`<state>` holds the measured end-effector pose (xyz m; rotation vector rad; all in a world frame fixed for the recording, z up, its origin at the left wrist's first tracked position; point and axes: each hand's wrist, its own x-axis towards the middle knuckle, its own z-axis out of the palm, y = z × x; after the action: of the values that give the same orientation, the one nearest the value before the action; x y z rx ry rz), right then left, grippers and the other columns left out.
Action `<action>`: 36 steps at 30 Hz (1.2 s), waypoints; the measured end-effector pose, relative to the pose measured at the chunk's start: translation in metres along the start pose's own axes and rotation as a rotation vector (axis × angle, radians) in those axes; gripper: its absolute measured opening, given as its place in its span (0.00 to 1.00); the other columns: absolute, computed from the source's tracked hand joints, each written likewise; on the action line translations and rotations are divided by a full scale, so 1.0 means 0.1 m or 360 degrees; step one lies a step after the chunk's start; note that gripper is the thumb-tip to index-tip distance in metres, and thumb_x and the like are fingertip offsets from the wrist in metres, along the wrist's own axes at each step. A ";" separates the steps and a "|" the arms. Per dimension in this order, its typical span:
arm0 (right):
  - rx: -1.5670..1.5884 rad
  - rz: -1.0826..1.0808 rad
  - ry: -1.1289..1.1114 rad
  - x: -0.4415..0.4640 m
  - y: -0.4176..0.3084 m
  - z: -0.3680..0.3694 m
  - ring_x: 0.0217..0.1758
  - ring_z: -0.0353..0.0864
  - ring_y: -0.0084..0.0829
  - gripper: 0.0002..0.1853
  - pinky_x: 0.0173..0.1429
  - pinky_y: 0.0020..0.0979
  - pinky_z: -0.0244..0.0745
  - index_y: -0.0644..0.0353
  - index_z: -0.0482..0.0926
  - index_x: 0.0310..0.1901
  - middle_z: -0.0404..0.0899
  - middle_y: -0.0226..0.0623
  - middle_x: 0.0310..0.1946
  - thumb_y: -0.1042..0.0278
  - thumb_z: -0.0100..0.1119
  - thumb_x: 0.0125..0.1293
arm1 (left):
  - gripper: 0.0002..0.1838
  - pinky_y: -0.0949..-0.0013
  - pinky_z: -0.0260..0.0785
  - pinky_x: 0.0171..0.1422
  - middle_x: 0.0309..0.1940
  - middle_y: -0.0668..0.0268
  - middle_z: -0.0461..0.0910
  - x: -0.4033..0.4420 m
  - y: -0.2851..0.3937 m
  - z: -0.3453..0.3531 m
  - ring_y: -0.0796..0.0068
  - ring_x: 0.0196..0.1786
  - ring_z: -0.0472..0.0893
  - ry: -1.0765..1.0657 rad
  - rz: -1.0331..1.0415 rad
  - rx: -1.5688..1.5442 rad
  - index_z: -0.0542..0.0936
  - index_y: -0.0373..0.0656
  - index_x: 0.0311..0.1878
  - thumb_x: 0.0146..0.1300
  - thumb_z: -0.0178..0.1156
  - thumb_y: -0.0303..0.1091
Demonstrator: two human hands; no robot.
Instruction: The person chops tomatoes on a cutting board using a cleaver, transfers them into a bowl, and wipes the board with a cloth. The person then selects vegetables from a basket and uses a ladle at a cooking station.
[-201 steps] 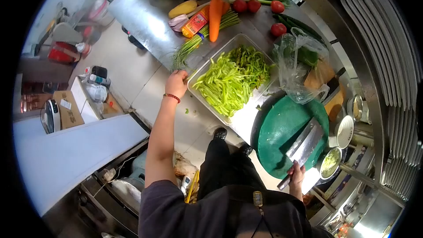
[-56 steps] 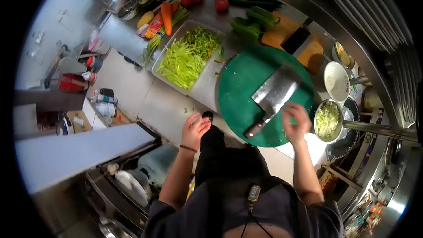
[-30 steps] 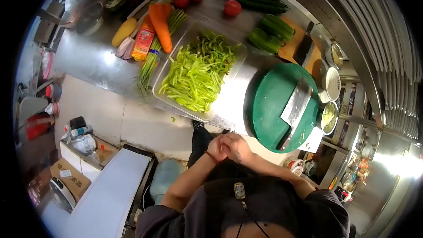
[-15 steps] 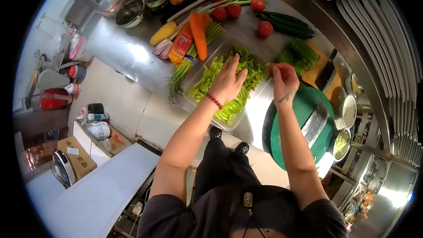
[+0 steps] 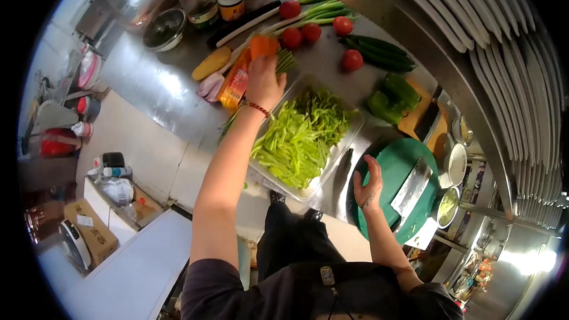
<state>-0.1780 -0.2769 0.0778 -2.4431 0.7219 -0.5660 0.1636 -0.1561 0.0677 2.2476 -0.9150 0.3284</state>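
Observation:
My left hand lies over an orange carrot, its fingers closed around it and partly hidden. Beside that hand are an orange packet and a tied bunch of thin green stalks. A clear plastic tub holds shredded green leaves, just right of my left wrist. My right hand is open and holds nothing, thumb and fingers apart, above the left edge of a round green cutting board. A cleaver lies flat on that board.
Tomatoes, cucumbers, green peppers and long scallions lie on the steel counter. Another knife rests on a wooden board. Bowls stand at right, beneath stacked plates.
My left hand has moved from the shredded leaves up and left onto the carrot. My right hand has drawn back from beside the tub to the green board, its fingers now spread.

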 end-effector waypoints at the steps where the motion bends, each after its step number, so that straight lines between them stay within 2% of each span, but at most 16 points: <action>1: 0.0022 0.0013 -0.0001 0.10 -0.02 0.00 0.56 0.71 0.52 0.24 0.59 0.41 0.68 0.64 0.70 0.53 0.72 0.51 0.53 0.81 0.57 0.51 | 0.25 0.53 0.60 0.65 0.58 0.46 0.66 0.14 0.04 0.13 0.47 0.62 0.64 -0.0134 -0.0054 -0.0106 0.69 0.39 0.58 0.57 0.58 0.35; 4: -0.0049 -0.0014 -0.0090 0.27 0.00 -0.03 0.51 0.75 0.48 0.23 0.54 0.37 0.71 0.64 0.70 0.54 0.74 0.49 0.50 0.78 0.58 0.53 | 0.31 0.54 0.55 0.69 0.64 0.46 0.59 0.59 0.10 0.54 0.45 0.68 0.58 -0.0344 0.0045 0.0039 0.62 0.43 0.66 0.58 0.56 0.34; 5: -0.0057 0.0028 -0.0108 0.24 0.03 -0.03 0.47 0.76 0.46 0.23 0.51 0.36 0.73 0.63 0.70 0.54 0.74 0.48 0.48 0.79 0.58 0.53 | 0.32 0.50 0.52 0.70 0.69 0.48 0.51 0.77 0.11 0.67 0.44 0.70 0.53 -0.0503 -0.0034 0.0130 0.55 0.55 0.71 0.63 0.50 0.36; 9: 0.0007 -0.0020 -0.0102 0.28 0.02 -0.01 0.45 0.78 0.42 0.22 0.48 0.34 0.74 0.64 0.71 0.53 0.75 0.47 0.47 0.78 0.58 0.54 | 0.27 0.31 0.45 0.64 0.71 0.52 0.47 1.29 0.28 0.96 0.49 0.71 0.52 -0.0943 -0.0305 0.0356 0.54 0.72 0.70 0.68 0.38 0.40; 12: 0.0031 0.0029 -0.0141 0.84 0.02 -0.02 0.47 0.78 0.35 0.24 0.49 0.31 0.75 0.62 0.70 0.56 0.76 0.46 0.48 0.79 0.57 0.55 | 0.24 0.27 0.46 0.61 0.70 0.55 0.50 1.44 0.12 1.31 0.53 0.71 0.54 -0.1054 -0.0156 0.0532 0.57 0.74 0.68 0.69 0.38 0.41; 15: -0.0123 -0.0268 0.0032 1.81 0.14 0.26 0.60 0.72 0.35 0.31 0.58 0.31 0.70 0.59 0.63 0.64 0.71 0.44 0.58 0.77 0.58 0.57 | 0.23 0.33 0.50 0.60 0.67 0.59 0.56 1.45 0.11 1.24 0.56 0.67 0.61 -0.1071 -0.0063 0.0611 0.59 0.77 0.66 0.69 0.38 0.40; 16: 0.0209 -0.0010 -0.0141 2.14 0.12 0.37 0.65 0.66 0.38 0.33 0.62 0.33 0.67 0.59 0.60 0.65 0.65 0.44 0.62 0.77 0.59 0.57 | 0.24 0.36 0.52 0.61 0.66 0.61 0.59 1.39 0.07 1.27 0.56 0.66 0.63 -0.1020 0.0043 0.0659 0.59 0.78 0.66 0.70 0.38 0.39; 19: -0.0375 -0.0176 -0.0157 2.85 0.40 0.88 0.65 0.62 0.43 0.39 0.64 0.37 0.65 0.54 0.58 0.66 0.61 0.48 0.63 0.69 0.66 0.52 | 0.25 0.43 0.57 0.60 0.64 0.63 0.62 1.37 -0.11 1.26 0.57 0.64 0.65 -0.0980 0.0179 0.0758 0.58 0.79 0.67 0.70 0.38 0.38; 25: -0.0367 0.0177 -0.0482 3.01 0.57 1.04 0.60 0.68 0.47 0.42 0.62 0.42 0.67 0.52 0.61 0.64 0.64 0.49 0.60 0.55 0.70 0.48 | 0.27 0.51 0.64 0.59 0.63 0.62 0.63 1.42 -0.19 1.20 0.54 0.62 0.68 -0.1047 0.0156 0.0576 0.57 0.78 0.67 0.68 0.45 0.37; 29: -0.0143 -0.0040 0.0134 2.19 0.33 0.11 0.56 0.71 0.43 0.38 0.59 0.38 0.68 0.53 0.67 0.60 0.69 0.45 0.54 0.62 0.72 0.45 | 0.28 0.53 0.69 0.54 0.60 0.56 0.67 1.39 -0.31 1.35 0.50 0.56 0.73 -0.0608 0.0372 0.0234 0.59 0.68 0.66 0.64 0.52 0.38; 31: -0.0461 -0.0082 0.0402 1.56 0.54 -0.42 0.56 0.72 0.39 0.36 0.59 0.33 0.69 0.57 0.66 0.61 0.72 0.42 0.52 0.70 0.70 0.47 | 0.27 0.54 0.71 0.51 0.52 0.52 0.72 1.28 0.19 1.16 0.49 0.49 0.76 -0.0330 0.0625 -0.0389 0.62 0.58 0.65 0.61 0.53 0.39; 32: -0.0519 0.0209 0.0368 1.19 0.79 -0.64 0.56 0.72 0.40 0.38 0.59 0.34 0.69 0.57 0.66 0.61 0.72 0.43 0.52 0.69 0.71 0.46 | 0.27 0.55 0.72 0.50 0.47 0.50 0.75 1.17 0.56 1.09 0.49 0.44 0.78 -0.0125 0.0884 -0.0719 0.63 0.53 0.63 0.60 0.53 0.39; 33: -0.0595 0.0509 0.0311 0.82 1.03 -0.86 0.55 0.73 0.41 0.39 0.59 0.35 0.69 0.57 0.66 0.62 0.72 0.44 0.52 0.69 0.72 0.45 | 0.23 0.56 0.71 0.50 0.47 0.51 0.75 0.98 0.89 0.94 0.50 0.43 0.79 -0.0576 0.0834 -0.0773 0.67 0.50 0.60 0.60 0.52 0.38; 34: -0.0676 0.0798 0.0230 0.44 1.26 -1.08 0.54 0.73 0.42 0.40 0.59 0.37 0.69 0.57 0.66 0.62 0.72 0.45 0.51 0.68 0.73 0.43 | 0.20 0.55 0.72 0.48 0.46 0.51 0.76 0.77 1.30 0.68 0.51 0.43 0.78 -0.1036 0.0479 -0.1809 0.70 0.50 0.57 0.61 0.51 0.38; 35: -0.0750 0.0767 0.0328 0.14 1.60 -1.11 0.55 0.72 0.43 0.41 0.59 0.38 0.69 0.55 0.66 0.62 0.71 0.46 0.52 0.68 0.73 0.43 | 0.18 0.56 0.72 0.48 0.46 0.52 0.76 0.47 1.59 0.64 0.52 0.42 0.78 -0.0925 0.0898 -0.1193 0.71 0.49 0.56 0.63 0.48 0.39; 36: -0.0793 0.0763 0.0362 -0.02 1.72 -1.13 0.56 0.71 0.44 0.42 0.59 0.38 0.69 0.54 0.65 0.63 0.71 0.46 0.53 0.68 0.74 0.43 | 0.18 0.58 0.72 0.48 0.45 0.51 0.76 0.12 1.85 0.79 0.52 0.43 0.78 -0.0623 0.0981 -0.1503 0.71 0.50 0.56 0.64 0.48 0.40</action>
<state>-0.3019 -0.4401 0.0639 -2.5122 1.6539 -0.5171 0.0427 -0.3116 0.1069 1.1400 -1.5532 -0.2653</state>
